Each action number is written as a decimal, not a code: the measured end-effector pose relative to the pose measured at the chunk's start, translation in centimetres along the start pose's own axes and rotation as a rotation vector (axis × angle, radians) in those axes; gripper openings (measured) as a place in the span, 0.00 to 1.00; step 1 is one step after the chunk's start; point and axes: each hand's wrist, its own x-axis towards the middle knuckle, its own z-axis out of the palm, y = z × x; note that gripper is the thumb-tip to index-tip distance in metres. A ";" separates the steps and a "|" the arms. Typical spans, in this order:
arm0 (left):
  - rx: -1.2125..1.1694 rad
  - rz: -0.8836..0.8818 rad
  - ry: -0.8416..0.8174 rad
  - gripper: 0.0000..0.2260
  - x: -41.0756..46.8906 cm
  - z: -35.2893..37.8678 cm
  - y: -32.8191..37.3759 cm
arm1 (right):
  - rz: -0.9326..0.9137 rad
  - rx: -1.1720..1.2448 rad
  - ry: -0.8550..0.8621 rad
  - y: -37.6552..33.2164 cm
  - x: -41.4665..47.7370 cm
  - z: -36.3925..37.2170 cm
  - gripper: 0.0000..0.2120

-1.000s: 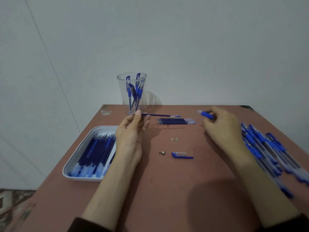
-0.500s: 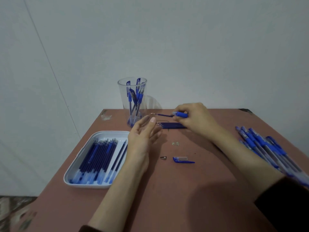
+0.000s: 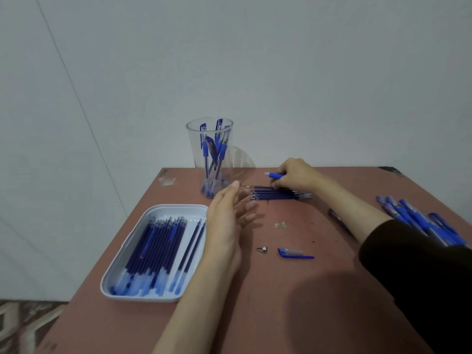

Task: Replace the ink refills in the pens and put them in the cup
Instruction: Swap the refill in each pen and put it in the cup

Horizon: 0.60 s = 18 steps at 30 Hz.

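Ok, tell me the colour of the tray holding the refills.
White: the tray shows clearest in the head view.

The one camera sits on my head, looking forward and down, close over my left hand (image 3: 227, 226), right hand (image 3: 296, 176) and the table (image 3: 306, 315).

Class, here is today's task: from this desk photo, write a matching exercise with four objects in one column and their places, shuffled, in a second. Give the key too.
Objects
1. clear cup
2. white tray
3. metal tip
4. pile of pens

Places
a. right edge of the table
b. far end of the table, standing upright
c. left side of the table, holding refills
d. middle of the table, just left of the blue cap

Pairs: 1-b, 2-c, 3-d, 4-a
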 end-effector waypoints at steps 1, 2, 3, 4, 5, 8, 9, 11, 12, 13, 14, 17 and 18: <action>-0.002 -0.004 -0.003 0.05 0.0 0.0 0.0 | 0.005 0.002 -0.011 0.1 0.0 -0.1 0.05; -0.002 -0.008 -0.005 0.05 -0.1 0.0 0.0 | 0.009 0.004 -0.020 0.1 0.0 -0.3 0.06; -0.004 -0.010 -0.006 0.06 -0.1 -0.1 0.1 | 0.009 0.002 -0.032 0.1 -0.1 -0.4 0.06; -0.006 -0.010 -0.005 0.06 -0.1 -0.1 0.1 | 0.010 0.002 -0.044 0.1 -0.2 -0.6 0.06; -0.009 -0.011 -0.003 0.07 -0.1 -0.1 0.1 | 0.006 0.003 -0.054 0.0 -0.2 -0.7 0.06; -0.008 -0.009 0.006 0.07 -0.3 -0.1 0.2 | -0.006 0.023 -0.056 0.0 -0.4 -0.9 0.11; -0.008 -0.010 0.007 0.07 -0.3 -0.1 0.2 | -0.004 0.029 -0.051 0.0 -0.4 -0.9 0.11; -0.015 -0.012 0.010 0.06 -0.4 -0.1 0.3 | -0.002 0.040 -0.036 0.1 -0.6 -0.9 0.11; -0.021 -0.013 0.012 0.05 -0.5 -0.1 0.3 | -0.003 0.049 -0.026 0.1 -0.6 -0.9 0.11; -0.028 -0.010 0.016 0.05 -0.4 -0.1 0.3 | -0.009 0.053 -0.011 0.0 -0.8 -0.9 0.11; -0.032 -0.003 0.020 0.05 -0.4 -0.1 0.3 | -0.017 0.047 0.010 0.0 -1.0 -0.9 0.11; 0.005 0.043 0.017 0.05 -0.2 -0.3 0.2 | -0.048 0.002 0.089 -0.6 -1.8 -1.1 0.10; 0.034 0.059 0.006 0.05 -0.1 -0.3 0.1 | -0.061 0.006 0.113 -1.0 -2.2 -1.1 0.09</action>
